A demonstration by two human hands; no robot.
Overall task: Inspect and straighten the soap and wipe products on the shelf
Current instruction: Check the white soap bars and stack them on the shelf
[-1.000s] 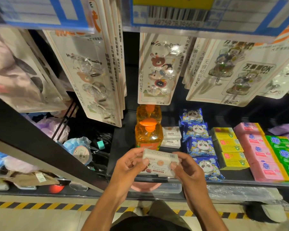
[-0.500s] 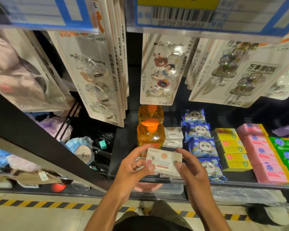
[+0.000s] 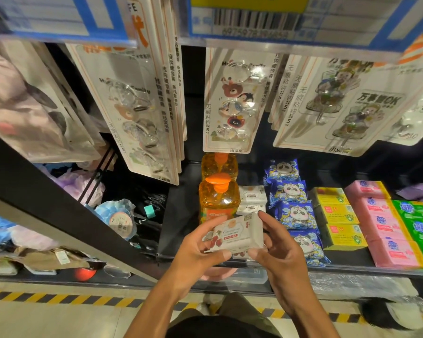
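Both hands hold a small white pack (image 3: 238,234) with cherries printed on it. It is lifted just above the front edge of the black shelf (image 3: 178,215) and tilted toward the camera. The left hand (image 3: 195,252) has its grip closed on the pack's left end, thumb under the near edge. The right hand (image 3: 281,257) has its grip on the right end, one finger up at the top corner and the thumb at the bottom. Right behind the pack stands an orange pump bottle (image 3: 219,203) (a second one stands behind it, toward the back edge). Just right of the bottle lie more white packs (image 3: 252,198). After them, front-to-back rows run toward the shelf's right edge: blue panda packets (image 3: 293,208), yellow boxes (image 3: 335,215), pink boxes (image 3: 381,223) and green boxes (image 3: 418,223). Hook cards (image 3: 230,103) hang above the shelf.
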